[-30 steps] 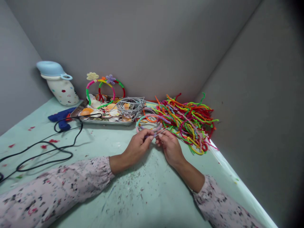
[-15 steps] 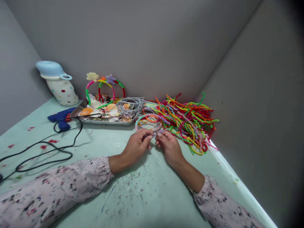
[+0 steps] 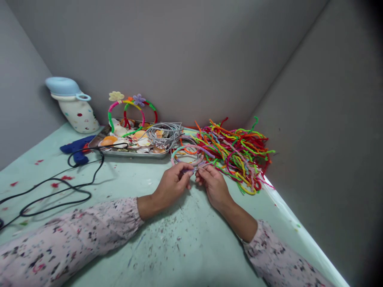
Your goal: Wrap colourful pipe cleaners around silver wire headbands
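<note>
My left hand [image 3: 175, 180] pinches the near side of a thin hoop [image 3: 177, 151] wrapped in pastel pipe cleaners, mint, pink and lilac. Close beside it, my right hand [image 3: 212, 184] pinches a lilac pipe cleaner [image 3: 195, 169] where it meets the hoop. Both sets of fingertips nearly touch, and they cover most of the join. Just beyond the hands lies a heap of bright pipe cleaners [image 3: 233, 147]. A coil of silvery wire [image 3: 166, 135] rests partly on the metal tray [image 3: 134, 154] to the left.
Two finished-looking hoops with flowers, one bearing a yellow flower [image 3: 116, 96], stand in the tray among shell-like scraps. A blue glue gun [image 3: 78, 148] trails a black cord [image 3: 89, 184] across the left side. A white bottle [image 3: 78, 113] with a blue lid leans by the wall [image 3: 191, 59].
My fingers shift very slightly at the join, and the hoop tilts a touch. Everything else stays where it was.
</note>
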`<state>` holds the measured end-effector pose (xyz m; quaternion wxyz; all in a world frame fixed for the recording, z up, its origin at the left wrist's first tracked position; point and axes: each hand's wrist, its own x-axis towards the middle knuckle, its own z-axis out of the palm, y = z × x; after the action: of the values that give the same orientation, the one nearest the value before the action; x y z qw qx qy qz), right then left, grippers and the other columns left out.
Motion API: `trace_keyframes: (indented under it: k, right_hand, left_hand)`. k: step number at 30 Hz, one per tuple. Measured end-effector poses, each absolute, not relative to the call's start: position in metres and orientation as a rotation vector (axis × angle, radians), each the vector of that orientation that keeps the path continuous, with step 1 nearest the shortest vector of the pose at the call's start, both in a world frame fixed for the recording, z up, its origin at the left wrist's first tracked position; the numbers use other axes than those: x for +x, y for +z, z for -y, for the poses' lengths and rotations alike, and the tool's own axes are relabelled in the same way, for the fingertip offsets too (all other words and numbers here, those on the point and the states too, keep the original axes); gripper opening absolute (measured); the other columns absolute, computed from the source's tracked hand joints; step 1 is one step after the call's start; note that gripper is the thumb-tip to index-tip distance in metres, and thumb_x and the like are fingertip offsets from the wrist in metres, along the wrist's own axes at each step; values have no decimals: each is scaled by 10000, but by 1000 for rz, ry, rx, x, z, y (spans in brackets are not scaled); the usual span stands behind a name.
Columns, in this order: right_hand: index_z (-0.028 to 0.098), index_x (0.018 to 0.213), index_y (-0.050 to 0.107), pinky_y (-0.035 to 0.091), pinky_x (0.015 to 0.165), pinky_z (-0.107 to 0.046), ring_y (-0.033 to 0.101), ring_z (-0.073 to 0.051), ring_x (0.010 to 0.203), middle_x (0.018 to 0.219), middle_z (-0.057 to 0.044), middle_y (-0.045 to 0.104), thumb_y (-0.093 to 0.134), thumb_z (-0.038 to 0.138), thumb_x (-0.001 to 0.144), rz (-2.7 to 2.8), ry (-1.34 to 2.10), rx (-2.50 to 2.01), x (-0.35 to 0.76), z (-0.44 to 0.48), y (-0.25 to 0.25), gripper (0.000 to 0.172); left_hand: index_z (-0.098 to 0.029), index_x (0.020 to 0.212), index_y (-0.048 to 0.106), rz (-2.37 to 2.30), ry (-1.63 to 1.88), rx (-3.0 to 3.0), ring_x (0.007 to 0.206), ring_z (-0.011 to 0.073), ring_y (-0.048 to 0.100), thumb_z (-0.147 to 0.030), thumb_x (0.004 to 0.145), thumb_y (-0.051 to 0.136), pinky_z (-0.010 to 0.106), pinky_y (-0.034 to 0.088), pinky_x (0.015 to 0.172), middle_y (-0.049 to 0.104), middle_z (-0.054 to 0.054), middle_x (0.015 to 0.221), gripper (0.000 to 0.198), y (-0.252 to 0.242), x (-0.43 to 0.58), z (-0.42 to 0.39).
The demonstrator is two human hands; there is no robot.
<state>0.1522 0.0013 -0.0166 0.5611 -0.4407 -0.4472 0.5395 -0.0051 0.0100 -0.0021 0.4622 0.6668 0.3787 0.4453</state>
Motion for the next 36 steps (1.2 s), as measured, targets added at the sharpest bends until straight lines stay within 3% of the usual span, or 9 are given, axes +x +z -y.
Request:
trace_keyframes:
  k: [20, 31, 36]
  right_hand:
    - [189, 784, 644, 374, 577, -257, 495, -118, 566, 641, 19, 598, 675, 421, 803, 1057, 1287, -1041, 153, -2, -21, 235]
    - [183, 774, 664, 379, 565, -263, 528, -134, 596, 673, 5, 607, 689, 439, 771, 1007, 1363, -975, 150, 0, -13, 257]
    - [199, 838, 662, 384, 585, -263, 541, -136, 612, 667, 18, 615, 711, 341, 758, 1046, 1391, -948, 153, -1, -15, 170]
  left_hand:
    - [-155, 863, 614, -901, 1110, 1648, 548, 90, 576, -199, 860, 534, 215, 444, 549, 622, -9, 750, 90, 3, -6, -11]
    - [-166, 844, 635, -897, 1149, 1789, 622, 106, 564, -95, 830, 494, 225, 444, 606, 606, -6, 739, 158, 0, -7, -12]
    - [-165, 848, 656, -921, 1188, 1937, 724, 133, 589, -74, 827, 500, 246, 452, 683, 651, 19, 793, 181, 1, -8, -13]
